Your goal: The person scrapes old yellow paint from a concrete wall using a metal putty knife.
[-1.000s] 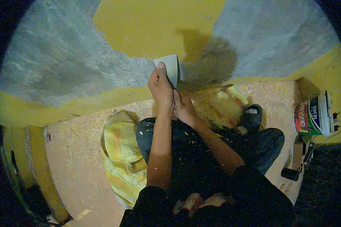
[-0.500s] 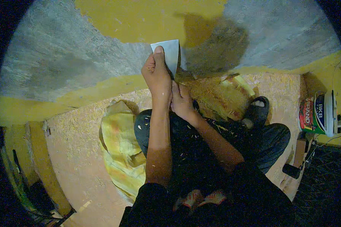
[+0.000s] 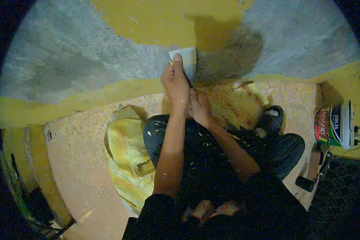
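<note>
A scraper with a flat, pale metal blade [image 3: 189, 60] is up against the wall [image 3: 120, 60], just below the ragged lower edge of a yellow paint patch [image 3: 160, 24]. My left hand [image 3: 177, 83] is closed around it, thumb pressed flat along the blade's face. Lower down and slightly to the right, my right hand [image 3: 201, 109] is closed at the scraper's lower end, where the handle is hidden by my fingers and wrist. Grey bare surface spreads on both sides of the blade. Paint flakes dot my dark trousers [image 3: 192, 138].
A crumpled yellowish sheet or sack [image 3: 126, 146] lies left of my knee on the flake-strewn floor [image 3: 80, 156]. More yellow scrapings [image 3: 228, 102] lie by the wall near my sandal [image 3: 273, 116]. To the right stand a paint bucket [image 3: 334, 124] and cables [image 3: 344, 147].
My hands and the scraper are a little lower and farther right in the picture. The whole view has also shifted slightly. Both hands keep their hold.
</note>
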A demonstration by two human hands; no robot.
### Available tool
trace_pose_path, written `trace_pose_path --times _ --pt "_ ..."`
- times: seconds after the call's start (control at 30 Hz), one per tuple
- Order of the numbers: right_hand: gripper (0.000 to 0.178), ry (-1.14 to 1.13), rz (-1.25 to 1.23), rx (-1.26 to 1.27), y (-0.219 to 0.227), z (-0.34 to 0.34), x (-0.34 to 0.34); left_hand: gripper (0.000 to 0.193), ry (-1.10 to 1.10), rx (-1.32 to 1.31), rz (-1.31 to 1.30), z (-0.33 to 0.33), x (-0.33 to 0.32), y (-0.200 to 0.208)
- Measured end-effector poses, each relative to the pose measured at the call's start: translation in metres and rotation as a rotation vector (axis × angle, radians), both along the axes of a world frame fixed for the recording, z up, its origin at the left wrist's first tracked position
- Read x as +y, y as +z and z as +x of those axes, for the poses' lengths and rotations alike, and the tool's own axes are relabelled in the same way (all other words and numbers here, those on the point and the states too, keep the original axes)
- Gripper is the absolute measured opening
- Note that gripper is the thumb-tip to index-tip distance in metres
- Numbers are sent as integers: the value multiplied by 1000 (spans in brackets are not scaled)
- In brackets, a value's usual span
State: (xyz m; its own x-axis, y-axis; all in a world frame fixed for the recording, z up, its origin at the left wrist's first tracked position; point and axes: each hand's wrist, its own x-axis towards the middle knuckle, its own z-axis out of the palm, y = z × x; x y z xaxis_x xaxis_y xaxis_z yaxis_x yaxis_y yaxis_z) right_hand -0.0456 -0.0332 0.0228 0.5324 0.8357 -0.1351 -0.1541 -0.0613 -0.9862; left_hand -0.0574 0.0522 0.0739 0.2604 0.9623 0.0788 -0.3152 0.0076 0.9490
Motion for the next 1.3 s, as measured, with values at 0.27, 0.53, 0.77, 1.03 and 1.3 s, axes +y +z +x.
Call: trace_pose_path --times 0.27,0.53,0.77,1.03,1.3 --pt "40 -46 -14 -348 -30 -1 13 38 112 153 69 -6 6 -9" --pt "40 -90 52 -416 -27 6 11 35 -21 -1 57 -2 0 24" --pt "38 25 -257 -636 -17 9 5 35 31 172 126 -3 1 27" --pt "35 -119 -17 -168 3 -2 0 39 21 235 85 -3 4 7" --pt "34 -38 3 -575 -30 3 -4 36 -4 136 7 1 -6 5"
